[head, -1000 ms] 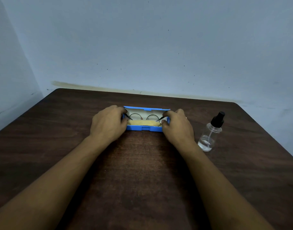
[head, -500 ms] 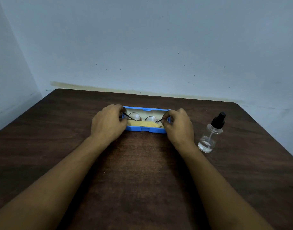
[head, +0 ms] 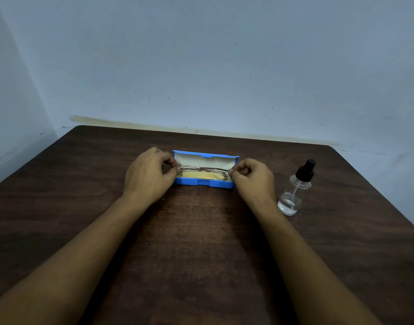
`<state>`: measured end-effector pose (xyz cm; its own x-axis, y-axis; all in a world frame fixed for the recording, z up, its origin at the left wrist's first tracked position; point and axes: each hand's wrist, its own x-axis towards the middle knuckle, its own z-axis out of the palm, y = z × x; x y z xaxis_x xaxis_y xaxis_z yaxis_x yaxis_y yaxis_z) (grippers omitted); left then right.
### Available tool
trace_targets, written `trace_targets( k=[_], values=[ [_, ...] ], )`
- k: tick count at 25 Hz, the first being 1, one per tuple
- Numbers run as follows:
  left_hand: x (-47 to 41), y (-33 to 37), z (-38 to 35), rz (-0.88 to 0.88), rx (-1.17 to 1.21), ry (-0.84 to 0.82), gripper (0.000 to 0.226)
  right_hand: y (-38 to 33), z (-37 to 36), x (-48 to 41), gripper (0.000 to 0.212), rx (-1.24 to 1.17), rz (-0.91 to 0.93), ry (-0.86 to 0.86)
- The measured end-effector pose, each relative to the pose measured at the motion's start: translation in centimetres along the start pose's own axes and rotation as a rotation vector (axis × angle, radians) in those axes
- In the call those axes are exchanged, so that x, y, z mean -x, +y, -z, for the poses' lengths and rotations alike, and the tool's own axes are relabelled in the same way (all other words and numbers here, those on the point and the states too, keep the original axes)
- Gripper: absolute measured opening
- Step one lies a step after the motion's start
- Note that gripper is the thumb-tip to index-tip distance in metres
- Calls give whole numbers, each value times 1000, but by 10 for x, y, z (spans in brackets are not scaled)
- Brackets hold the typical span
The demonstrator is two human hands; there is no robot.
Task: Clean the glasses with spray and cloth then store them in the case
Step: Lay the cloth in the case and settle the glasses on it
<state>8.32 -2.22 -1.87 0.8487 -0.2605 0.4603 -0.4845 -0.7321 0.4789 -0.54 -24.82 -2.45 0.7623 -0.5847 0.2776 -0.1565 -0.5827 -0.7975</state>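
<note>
Just above the open blue case (head: 202, 182), the glasses (head: 203, 170) hung between both hands: the left hand (head: 149, 177) pinched the left end, the right hand (head: 254, 178) the right end, fingers (head: 231, 171) closed on the frame. A yellow cloth (head: 201, 175) lay inside the case, and the spray bottle (head: 293, 191) stood well to the right on the worktop (head: 201, 242).

The bare left forearm (head: 84, 254) and bare right forearm (head: 306, 266) reach forward from the bottom corners and converge, backs of the hands turned up. The left hand (head: 149, 174) is curled, thumb and forefinger pinching the left end of the thin metal-framed glasses (head: 202, 169). The right hand (head: 252, 178) mirrors it, curled and pinching the right end, level with the left and well apart from it.
</note>
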Motion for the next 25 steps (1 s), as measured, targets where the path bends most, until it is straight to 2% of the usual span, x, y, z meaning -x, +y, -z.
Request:
trace_targets(
  k=[8,14,17,19,22,25],
  values=[
    [8,0,4,-87,-79,-78,13,0,-1,4,9,193,47,-58],
    [9,-2,7,-57,-11,-117,8,1,1,4,8,155,51,-72],
    [6,-4,8,-7,233,44,7,-10,11,7,4,-7,106,100],
    [-1,0,11,93,434,122,14,-17,16,4,17,-92,115,173],
    [-5,6,8,177,645,0,28,-20,11,-4,28,-137,69,72],
    [-1,4,1,194,675,-67,23,-19,7,-1,20,-189,14,11]
  ],
)
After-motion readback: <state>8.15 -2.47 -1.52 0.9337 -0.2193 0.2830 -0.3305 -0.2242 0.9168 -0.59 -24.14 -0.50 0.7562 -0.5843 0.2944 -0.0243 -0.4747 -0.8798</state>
